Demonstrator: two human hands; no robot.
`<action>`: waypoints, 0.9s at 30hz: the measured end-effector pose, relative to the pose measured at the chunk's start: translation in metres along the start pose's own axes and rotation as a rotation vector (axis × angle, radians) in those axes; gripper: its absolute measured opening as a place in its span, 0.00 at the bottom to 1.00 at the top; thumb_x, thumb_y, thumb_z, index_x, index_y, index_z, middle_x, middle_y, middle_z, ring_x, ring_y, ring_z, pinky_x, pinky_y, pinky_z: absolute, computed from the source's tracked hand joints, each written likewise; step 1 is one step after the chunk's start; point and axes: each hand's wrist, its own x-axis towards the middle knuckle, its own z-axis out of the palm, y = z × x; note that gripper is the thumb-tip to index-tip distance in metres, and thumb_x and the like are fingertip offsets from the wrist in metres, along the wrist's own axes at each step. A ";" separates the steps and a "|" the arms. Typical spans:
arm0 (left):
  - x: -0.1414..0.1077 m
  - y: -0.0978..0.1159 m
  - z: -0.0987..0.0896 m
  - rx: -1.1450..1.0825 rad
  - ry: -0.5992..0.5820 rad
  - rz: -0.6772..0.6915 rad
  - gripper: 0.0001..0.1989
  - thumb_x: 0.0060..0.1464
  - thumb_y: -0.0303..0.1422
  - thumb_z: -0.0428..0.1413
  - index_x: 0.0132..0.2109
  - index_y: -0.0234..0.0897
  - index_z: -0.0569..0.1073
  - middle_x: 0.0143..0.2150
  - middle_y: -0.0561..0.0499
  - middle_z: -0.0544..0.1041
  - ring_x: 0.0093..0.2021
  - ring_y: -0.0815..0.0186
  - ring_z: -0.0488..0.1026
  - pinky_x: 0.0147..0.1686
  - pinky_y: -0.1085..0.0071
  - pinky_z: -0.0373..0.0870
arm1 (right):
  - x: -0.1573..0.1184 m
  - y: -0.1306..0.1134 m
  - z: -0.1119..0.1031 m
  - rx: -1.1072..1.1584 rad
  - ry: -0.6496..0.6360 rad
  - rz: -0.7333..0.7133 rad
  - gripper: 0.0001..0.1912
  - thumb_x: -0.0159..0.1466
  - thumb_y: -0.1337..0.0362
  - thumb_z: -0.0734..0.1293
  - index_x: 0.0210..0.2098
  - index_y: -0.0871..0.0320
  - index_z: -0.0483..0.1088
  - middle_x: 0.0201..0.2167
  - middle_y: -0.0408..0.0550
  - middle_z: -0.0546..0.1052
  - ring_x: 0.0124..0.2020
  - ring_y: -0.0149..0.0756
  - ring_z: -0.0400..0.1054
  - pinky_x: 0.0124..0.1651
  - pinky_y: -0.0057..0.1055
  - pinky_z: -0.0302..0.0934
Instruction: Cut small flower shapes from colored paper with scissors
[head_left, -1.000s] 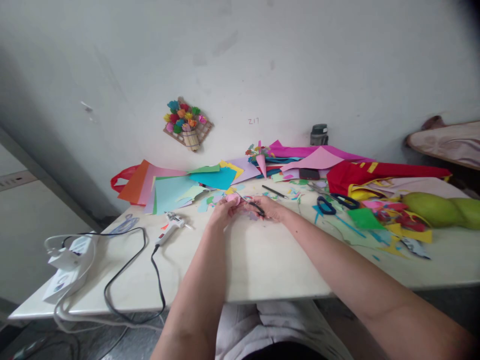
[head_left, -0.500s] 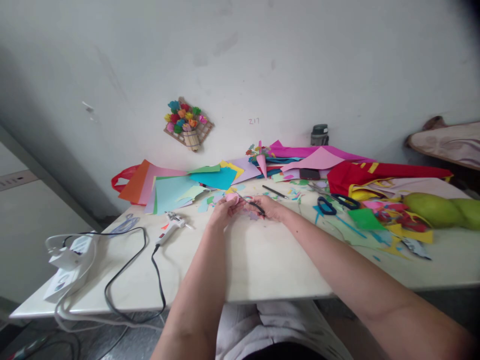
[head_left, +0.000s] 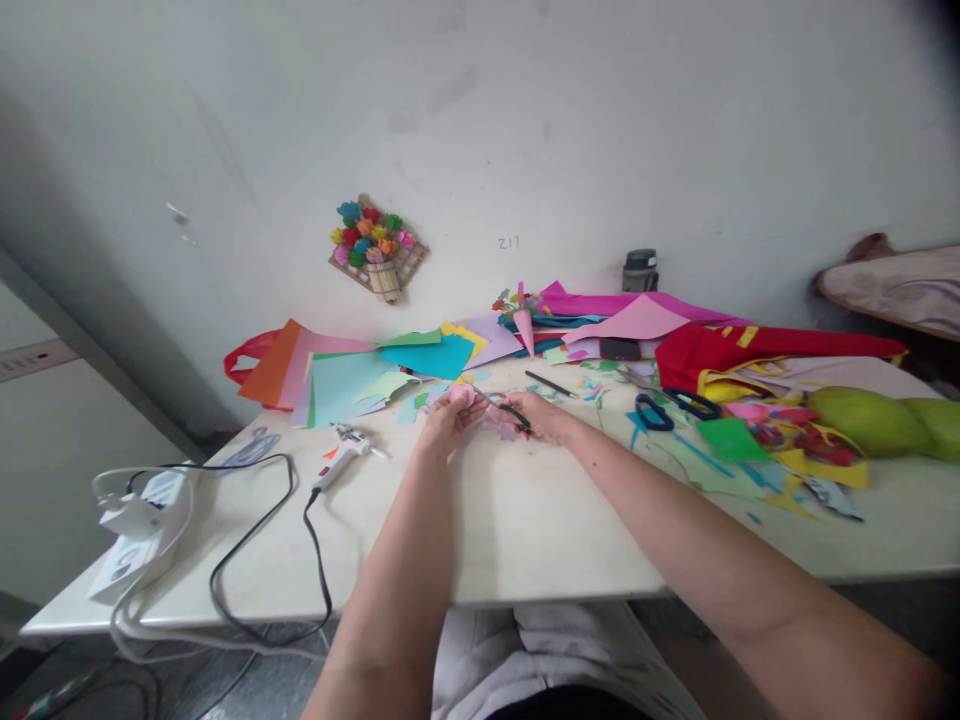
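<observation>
Near the middle of the white table, my left hand pinches a small pink paper piece. My right hand is closed around the black handles of a small pair of scissors. The blades point left and reach the pink paper; whether they are parted is too small to tell. Small coloured paper scraps lie beneath and beyond both hands. A black pen rests just past my right hand.
At left lie a glue gun, its looping black cable and a power strip. Coloured sheets line the back. On the right are larger scissors, paper scraps, a red cloth and green fruit-like objects.
The pink paper in my left hand is turned or shifted very slightly. Both hands otherwise stay in nearly the same place.
</observation>
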 end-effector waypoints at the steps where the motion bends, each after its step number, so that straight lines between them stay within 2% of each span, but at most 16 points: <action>1: 0.000 0.000 0.000 -0.003 0.008 0.005 0.06 0.50 0.28 0.63 0.36 0.31 0.75 0.32 0.43 0.81 0.32 0.64 0.79 0.39 0.69 0.78 | -0.003 -0.002 0.000 -0.025 0.007 0.007 0.11 0.61 0.61 0.65 0.25 0.60 0.66 0.12 0.37 0.63 0.11 0.23 0.53 0.12 0.21 0.48; 7: 0.003 -0.002 0.000 0.001 0.024 0.037 0.08 0.50 0.29 0.64 0.36 0.32 0.73 0.33 0.44 0.81 0.28 0.66 0.79 0.35 0.71 0.77 | -0.011 -0.006 -0.001 -0.127 -0.005 -0.001 0.14 0.60 0.55 0.68 0.29 0.59 0.64 0.13 0.37 0.67 0.10 0.22 0.55 0.11 0.19 0.42; 11: 0.004 -0.003 -0.001 0.023 0.016 0.023 0.10 0.49 0.30 0.65 0.36 0.32 0.73 0.33 0.44 0.81 0.28 0.66 0.78 0.34 0.71 0.76 | -0.011 -0.008 -0.001 -0.153 0.017 0.009 0.14 0.60 0.55 0.68 0.29 0.60 0.65 0.13 0.36 0.67 0.10 0.22 0.56 0.10 0.19 0.41; 19: -0.003 0.001 0.001 0.007 -0.035 0.052 0.07 0.49 0.26 0.63 0.36 0.29 0.75 0.32 0.43 0.80 0.32 0.63 0.79 0.37 0.70 0.77 | -0.013 -0.011 0.002 -0.139 0.022 -0.003 0.13 0.60 0.57 0.69 0.29 0.60 0.65 0.12 0.35 0.65 0.10 0.22 0.55 0.11 0.19 0.43; 27: -0.003 0.001 0.002 -0.057 -0.027 0.022 0.08 0.45 0.23 0.63 0.36 0.30 0.75 0.32 0.45 0.80 0.33 0.63 0.79 0.40 0.68 0.79 | -0.011 -0.006 -0.003 -0.158 -0.020 -0.033 0.16 0.58 0.53 0.69 0.30 0.60 0.66 0.13 0.36 0.66 0.11 0.21 0.55 0.11 0.20 0.40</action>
